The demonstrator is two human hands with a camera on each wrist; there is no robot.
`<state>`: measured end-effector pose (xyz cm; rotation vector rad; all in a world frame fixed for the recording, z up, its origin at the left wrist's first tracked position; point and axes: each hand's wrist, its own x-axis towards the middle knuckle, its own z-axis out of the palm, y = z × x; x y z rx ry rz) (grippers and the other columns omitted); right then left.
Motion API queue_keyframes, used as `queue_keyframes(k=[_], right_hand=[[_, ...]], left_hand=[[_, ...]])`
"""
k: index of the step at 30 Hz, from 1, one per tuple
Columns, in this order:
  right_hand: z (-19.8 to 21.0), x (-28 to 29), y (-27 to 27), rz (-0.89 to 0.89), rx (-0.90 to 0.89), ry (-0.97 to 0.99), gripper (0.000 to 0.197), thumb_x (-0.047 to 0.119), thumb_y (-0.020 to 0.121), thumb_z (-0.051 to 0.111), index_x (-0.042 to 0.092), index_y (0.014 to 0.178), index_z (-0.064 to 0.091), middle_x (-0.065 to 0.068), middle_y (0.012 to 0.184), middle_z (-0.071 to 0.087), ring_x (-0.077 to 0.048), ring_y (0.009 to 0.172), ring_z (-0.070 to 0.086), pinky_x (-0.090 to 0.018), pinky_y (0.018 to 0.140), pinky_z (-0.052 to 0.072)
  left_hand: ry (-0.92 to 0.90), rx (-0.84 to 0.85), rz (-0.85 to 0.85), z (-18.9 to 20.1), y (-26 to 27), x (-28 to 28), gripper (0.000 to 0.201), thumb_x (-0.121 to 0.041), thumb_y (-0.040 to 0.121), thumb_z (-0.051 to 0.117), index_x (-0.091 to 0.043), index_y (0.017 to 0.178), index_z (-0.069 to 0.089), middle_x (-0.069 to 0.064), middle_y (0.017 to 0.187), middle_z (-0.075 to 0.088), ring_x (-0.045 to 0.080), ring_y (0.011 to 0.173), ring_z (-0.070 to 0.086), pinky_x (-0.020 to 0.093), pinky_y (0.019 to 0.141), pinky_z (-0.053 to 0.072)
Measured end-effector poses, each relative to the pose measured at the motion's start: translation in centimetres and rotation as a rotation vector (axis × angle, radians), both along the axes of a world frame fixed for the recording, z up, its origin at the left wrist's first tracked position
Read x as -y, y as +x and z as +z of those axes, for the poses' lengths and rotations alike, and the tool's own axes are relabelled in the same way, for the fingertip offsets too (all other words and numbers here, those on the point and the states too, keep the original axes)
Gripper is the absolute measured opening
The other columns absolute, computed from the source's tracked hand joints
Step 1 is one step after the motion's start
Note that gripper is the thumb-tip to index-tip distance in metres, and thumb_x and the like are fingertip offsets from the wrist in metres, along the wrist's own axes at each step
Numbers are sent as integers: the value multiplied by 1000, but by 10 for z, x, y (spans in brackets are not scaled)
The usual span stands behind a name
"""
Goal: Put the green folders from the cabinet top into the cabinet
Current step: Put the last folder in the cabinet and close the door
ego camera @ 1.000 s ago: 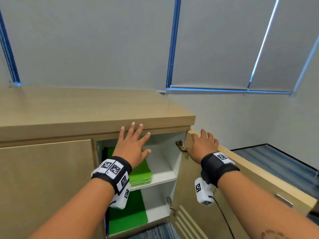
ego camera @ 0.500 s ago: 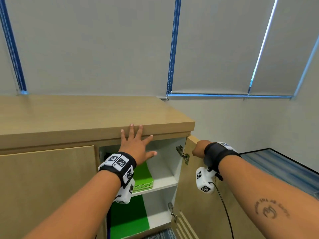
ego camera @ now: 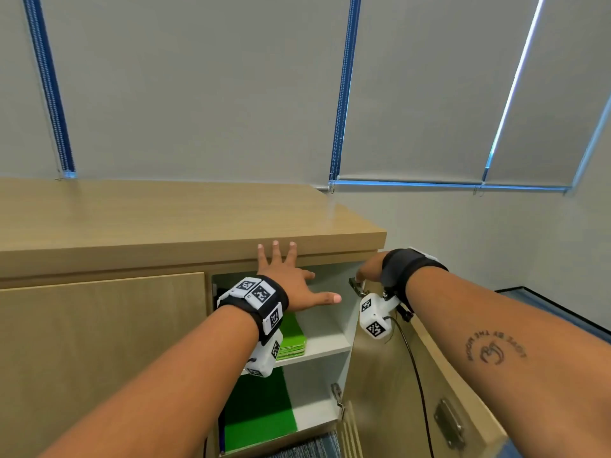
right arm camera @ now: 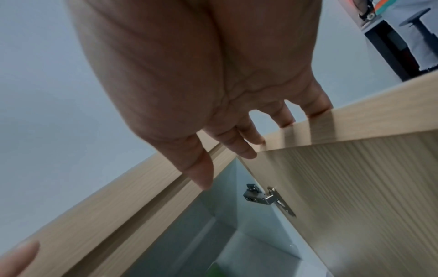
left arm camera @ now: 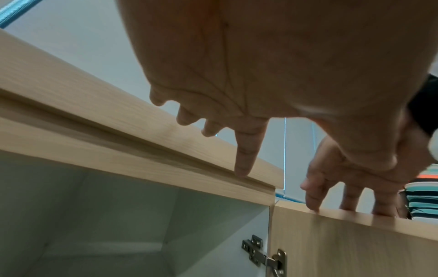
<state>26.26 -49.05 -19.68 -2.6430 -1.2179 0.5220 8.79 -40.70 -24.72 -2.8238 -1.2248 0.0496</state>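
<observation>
A stack of green folders point(ego camera: 292, 338) lies on the cabinet's middle shelf, and another green folder point(ego camera: 258, 411) lies on the bottom shelf. No folders are on the wooden cabinet top point(ego camera: 165, 216). My left hand point(ego camera: 284, 279) is spread, fingers pointing up against the front edge of the top; its palm point(left arm camera: 260, 75) faces the open compartment and holds nothing. My right hand point(ego camera: 368, 269) is at the open right door point(ego camera: 413, 391) near the upper hinge. Its fingertips point(right arm camera: 249, 148) rest on the door's top edge point(left arm camera: 355, 219).
The cabinet's left door point(ego camera: 99, 342) is closed. A metal handle point(ego camera: 449, 424) sits on the open door's outer face, and hinges point(ego camera: 355, 285) join it to the white interior. Window blinds hang behind the cabinet. A white wall and blue carpet point(ego camera: 545, 309) are to the right.
My right hand has turned at the door's top edge, from knuckles draped over it to fingertips resting on it. My left hand has shifted slightly right and stays spread. The view has tilted up.
</observation>
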Motion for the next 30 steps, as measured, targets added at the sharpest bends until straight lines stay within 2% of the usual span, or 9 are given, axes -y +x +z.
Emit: queue_keyframes(k=[3, 5, 8, 9, 11, 14, 19, 24, 30], right_hand=[[8, -5, -12, 76, 64, -133, 47, 32, 97, 50, 4, 136, 49, -13, 142, 50, -30, 126, 51, -35, 99, 43], [9, -14, -13, 106, 55, -158, 51, 34, 99, 47, 2, 138, 46, -14, 135, 55, -30, 118, 55, -38, 102, 43], [10, -21, -15, 96, 40, -140, 48, 36, 98, 49, -2, 126, 57, -9, 83, 61, -20, 72, 56, -33, 77, 46], [10, -23, -16, 93, 22, -147, 47, 36, 98, 49, -3, 120, 61, -7, 77, 59, -19, 66, 53, -32, 71, 45], [11, -26, -24, 105, 7, -171, 43, 36, 99, 47, -1, 112, 63, -8, 84, 63, -18, 66, 53, -31, 67, 45], [8, -34, -32, 164, 27, -171, 46, 35, 99, 45, -1, 124, 59, -12, 107, 63, -22, 83, 58, -31, 71, 47], [1, -42, -51, 220, 27, -180, 48, 40, 95, 52, 7, 130, 57, -9, 129, 59, -26, 115, 57, -37, 97, 46], [-23, -56, -64, 315, 235, -194, 41, 45, 89, 57, 17, 119, 64, -6, 121, 64, -24, 104, 60, -40, 94, 49], [-44, -73, -81, 365, 304, -99, 51, 52, 94, 46, 8, 115, 62, -9, 105, 65, -25, 97, 61, -36, 83, 47]], left_hand=[[-35, -21, -26, -5, -5, 5, 110, -103, 48, 8, -51, 142, 32, 10, 160, -15, 44, 141, -22, 68, 104, -20], [-67, -26, -45, -7, -10, 8, 108, -104, 49, 10, -52, 140, 33, 9, 160, -15, 43, 142, -22, 67, 105, -21], [-104, -57, -70, -7, -17, 9, 105, -103, 49, 13, -53, 138, 36, 6, 160, -14, 40, 142, -22, 65, 105, -22], [-112, -71, -79, -6, -20, 9, 105, -104, 48, 13, -54, 138, 36, 5, 160, -14, 40, 143, -22, 65, 105, -22], [-129, -85, -95, -6, -24, 8, 106, -104, 47, 12, -54, 138, 36, 5, 160, -14, 40, 143, -22, 66, 106, -20], [-139, -124, -124, -7, -31, 7, 103, -103, 48, 17, -55, 137, 35, 6, 160, -15, 40, 142, -23, 67, 106, -19], [-50, -189, -138, -5, -46, -4, 69, -85, 74, 35, -52, 134, 43, 4, 161, -11, 37, 143, -21, 66, 106, -21], [133, -216, -181, 0, -58, -20, 59, -76, 84, 33, -45, 133, 49, 4, 161, -10, 30, 144, -23, 66, 107, -19], [316, -103, -100, -3, -61, -50, 107, -84, 73, 40, -25, 153, -2, 9, 159, -18, 32, 144, -22, 64, 111, -10]])
